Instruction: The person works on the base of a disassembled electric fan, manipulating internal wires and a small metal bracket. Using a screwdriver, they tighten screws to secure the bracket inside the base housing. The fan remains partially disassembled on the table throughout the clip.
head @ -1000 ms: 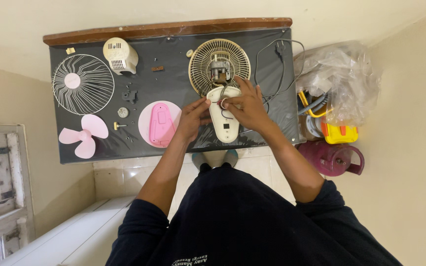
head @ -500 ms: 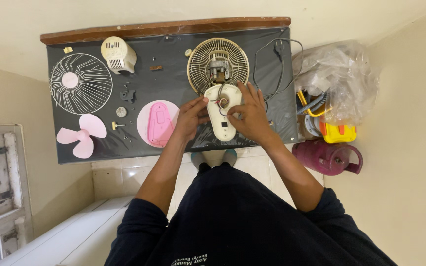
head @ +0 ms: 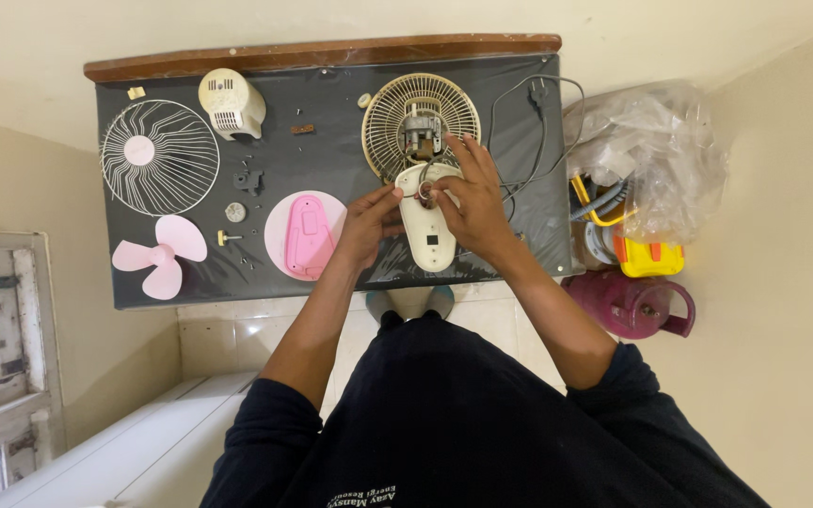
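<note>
On the far left of the dark counter [head: 143,282] lay a round white wire grille [head: 160,157], and just below it a pink three-bladed fan blade [head: 157,254]. Further along, near the back edge, sat a cream motor cover [head: 231,102], with a few small dark parts and screws [head: 248,179] scattered in front of it. A pink round base plate [head: 305,235] rested flat toward the middle, close beside the person's left hand [head: 369,224]. That hand came in with thumb and fingers pinched together at the top of the cream fan stand [head: 428,230], which lay lengthwise near the counter's front edge, between the two hands; from where I stood I could not tell what, if anything, the pinch actually held. The right hand [head: 468,199] lay over the upper right of the stand, fingers partly spread and reaching up toward the motor [head: 420,134], its fingertips meeting the left hand's at the small ring-like fitting on the stand's top end; its grip was loose rather than closed. The motor sat in the cream rear grille [head: 390,111] just behind the stand. A dark power cord [head: 529,122] looped to the right, and beyond the counter's edge were a crumpled clear plastic bag [head: 656,150] and a purple jug [head: 630,303] on the floor.
</note>
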